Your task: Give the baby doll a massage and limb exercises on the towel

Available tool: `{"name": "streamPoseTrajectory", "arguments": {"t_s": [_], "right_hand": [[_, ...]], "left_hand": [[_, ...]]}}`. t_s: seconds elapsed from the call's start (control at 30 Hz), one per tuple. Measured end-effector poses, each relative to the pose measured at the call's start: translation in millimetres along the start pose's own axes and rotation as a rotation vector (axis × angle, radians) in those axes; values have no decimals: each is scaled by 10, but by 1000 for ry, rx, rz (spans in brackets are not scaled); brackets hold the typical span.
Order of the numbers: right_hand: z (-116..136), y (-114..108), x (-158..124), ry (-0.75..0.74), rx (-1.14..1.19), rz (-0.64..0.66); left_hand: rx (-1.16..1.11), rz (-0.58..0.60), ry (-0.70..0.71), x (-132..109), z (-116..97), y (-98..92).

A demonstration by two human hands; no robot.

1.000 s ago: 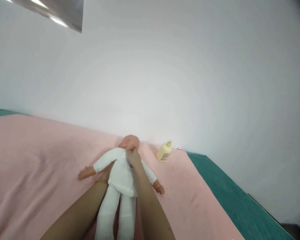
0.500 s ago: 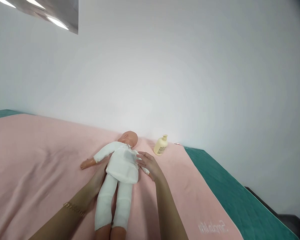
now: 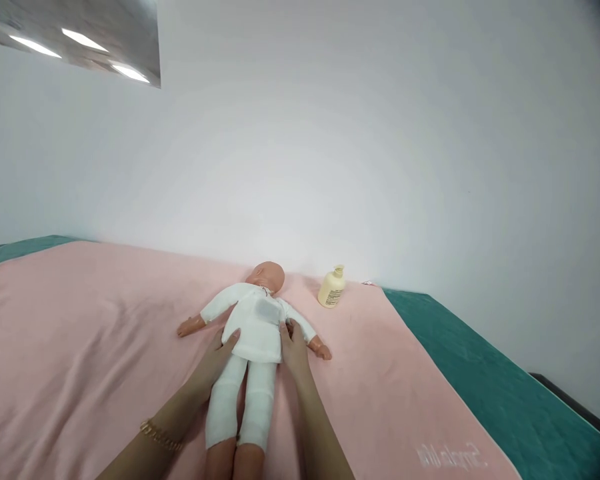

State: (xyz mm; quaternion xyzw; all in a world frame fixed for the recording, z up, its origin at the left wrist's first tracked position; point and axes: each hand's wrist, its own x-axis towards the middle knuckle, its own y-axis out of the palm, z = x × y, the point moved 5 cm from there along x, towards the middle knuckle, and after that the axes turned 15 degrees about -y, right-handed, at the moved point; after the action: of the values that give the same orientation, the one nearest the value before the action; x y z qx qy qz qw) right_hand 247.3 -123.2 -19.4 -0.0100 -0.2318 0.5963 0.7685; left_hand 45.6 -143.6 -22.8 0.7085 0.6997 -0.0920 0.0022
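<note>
A baby doll (image 3: 255,333) in a white long-sleeved top and white trousers lies on its back, with its arms spread and its head toward the wall. A grey patch marks the chest of the top, and a dark tie shows at the neck. My left hand (image 3: 217,360) grips the doll's left-of-view side at the waist, thumb on the front of the top, other fingers mostly hidden. On the opposite side, my right hand (image 3: 295,350) has its bent fingers and thumb closed at the edge of the top, under the doll's arm.
A pale yellow pump bottle (image 3: 331,288) stands to the right of the doll's head, near the white wall (image 3: 330,133). Beneath lies a pink blanket (image 3: 380,387), wrinkled at left, over a green cover (image 3: 480,360). A reflective panel (image 3: 80,40) hangs upper left.
My right hand has moved from over the doll's arm down to the side of its top, uncovering that arm. My left thumb now rests on the top's front. The view has shifted slightly.
</note>
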Motion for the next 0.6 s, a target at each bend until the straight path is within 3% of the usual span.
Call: {"name": "streamPoseTrajectory", "arguments": {"t_s": [0.17,0.3,0.37,0.5,0.6], "right_hand": [[-30,75,88,-4,31,-18],[-7,70,198,-16,28,-14],[11,49,247,-33,18,-9],[43,-2,234,-78,-11,-7],[82,-66,142,-121,-54,-69]], "left_hand": [[-215,83,-257,-27,-9,71],[-367,239,-271,-108,-146,226],[-375,242,-273,-116,-175,260],[-213,28,-318,-56,-69,168],[-66,-193,-127,-22,-74,28]]}}
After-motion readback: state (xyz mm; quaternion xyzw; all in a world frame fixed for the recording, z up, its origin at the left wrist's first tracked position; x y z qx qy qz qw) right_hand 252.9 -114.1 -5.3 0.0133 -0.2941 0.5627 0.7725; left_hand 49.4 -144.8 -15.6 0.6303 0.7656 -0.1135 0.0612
